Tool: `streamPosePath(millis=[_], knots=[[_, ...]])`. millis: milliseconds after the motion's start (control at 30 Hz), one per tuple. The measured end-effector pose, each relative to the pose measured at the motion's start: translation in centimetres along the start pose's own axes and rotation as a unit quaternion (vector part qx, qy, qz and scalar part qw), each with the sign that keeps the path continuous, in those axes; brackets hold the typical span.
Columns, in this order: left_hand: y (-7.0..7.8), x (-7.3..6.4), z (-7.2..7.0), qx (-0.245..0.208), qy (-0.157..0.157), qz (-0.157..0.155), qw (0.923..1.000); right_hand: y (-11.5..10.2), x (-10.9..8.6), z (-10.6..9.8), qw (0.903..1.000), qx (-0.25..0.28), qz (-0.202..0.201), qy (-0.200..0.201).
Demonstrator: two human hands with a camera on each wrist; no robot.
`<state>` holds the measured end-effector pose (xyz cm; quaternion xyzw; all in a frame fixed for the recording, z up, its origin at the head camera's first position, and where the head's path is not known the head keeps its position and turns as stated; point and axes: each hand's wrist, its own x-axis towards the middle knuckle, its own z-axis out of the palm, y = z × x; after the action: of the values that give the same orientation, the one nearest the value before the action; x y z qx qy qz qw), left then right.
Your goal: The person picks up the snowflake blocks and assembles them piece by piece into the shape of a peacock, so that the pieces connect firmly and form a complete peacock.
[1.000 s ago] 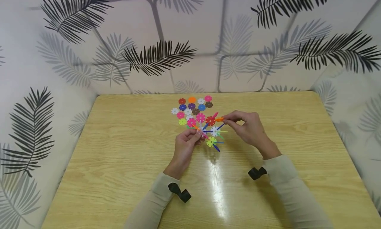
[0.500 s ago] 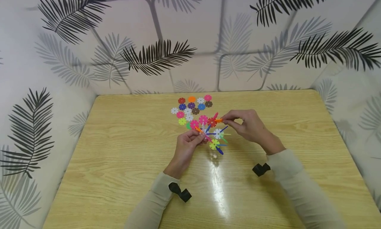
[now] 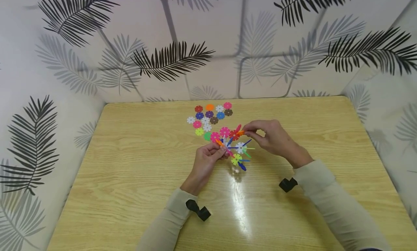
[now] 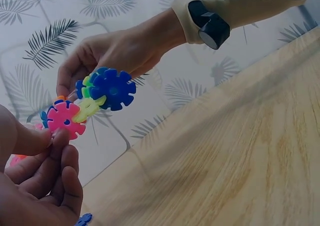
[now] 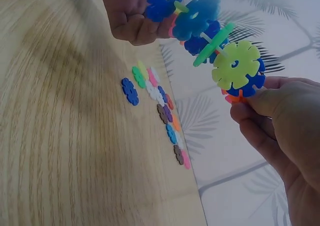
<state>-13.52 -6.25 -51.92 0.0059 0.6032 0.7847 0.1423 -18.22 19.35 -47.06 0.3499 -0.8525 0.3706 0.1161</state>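
Note:
Slotted plastic flower discs are joined edge to edge in a many-coloured cluster, held above the table. My left hand point(image 3: 206, 158) grips the cluster's left side, thumb and fingers pinching close to a pink disc point(image 4: 65, 118). On the cluster's right, a white disc point(image 3: 241, 147) and a yellow-green disc point(image 3: 236, 159) stick out, with blue ones beside them. My right hand point(image 3: 272, 137) pinches an orange disc point(image 3: 240, 133) between thumb and fingers, against the red disc point(image 3: 234, 135) at the top. Whether the orange disc's slot is engaged, I cannot tell.
Loose discs lie flat behind the cluster, among them an orange one point(image 3: 210, 107), a purple one point(image 3: 209, 114) and a lone dark blue one point(image 5: 130, 91). The wooden table point(image 3: 130, 178) meets a leaf-patterned wall point(image 3: 215, 73) at its back edge.
Both hands and the cluster have shifted slightly right in the head view, partly with the camera's own movement. The right hand keeps its pinch on the orange disc by the red one.

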Motion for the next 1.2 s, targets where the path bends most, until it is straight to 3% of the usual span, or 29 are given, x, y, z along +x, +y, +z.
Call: streamPosePath(millis=[200, 400, 500, 633, 767, 867, 1000, 1100, 1200], knots=[[0.1, 0.3, -0.1, -0.001, 0.021, 0.017, 0.9996, -0.2, -0.2, 0.1, 0.9995, 0.011, 0.022, 0.017], [0.3, 0.6, -0.3, -0.007, 0.048, 0.033, 0.9983, 0.1, 0.0, 0.0, 0.9994, 0.019, 0.018, 0.023], [0.2, 0.8, -0.5, -0.015, 0.059, 0.033, 0.9976, 1.0, 0.8, 0.3, 0.9973, 0.036, 0.058, 0.027], [0.2, 0.8, -0.6, -0.023, 0.063, 0.023, 0.9975, 3.5, 3.0, 2.0, 0.9862, 0.052, 0.156, 0.017], [-0.1, 0.9, -0.7, -0.016, 0.061, 0.013, 0.9980, 6.1, 5.3, 4.4, 0.9725, 0.009, 0.227, -0.054], [-0.3, 0.9, -0.8, -0.003, 0.056, 0.017, 0.9983, 7.3, 6.4, 6.3, 0.9636, -0.053, 0.245, -0.094], [-0.1, 0.9, -0.8, 0.010, 0.042, 0.026, 0.9987, 8.0, 7.2, 7.9, 0.9563, -0.102, 0.260, -0.088], [0.1, 0.9, -0.9, 0.021, 0.027, 0.029, 0.9990, 7.9, 7.6, 8.2, 0.9545, -0.087, 0.274, -0.080], [0.1, 1.0, -1.1, 0.033, 0.015, 0.031, 0.9989, 7.7, 7.9, 8.0, 0.9557, -0.034, 0.281, -0.081]])
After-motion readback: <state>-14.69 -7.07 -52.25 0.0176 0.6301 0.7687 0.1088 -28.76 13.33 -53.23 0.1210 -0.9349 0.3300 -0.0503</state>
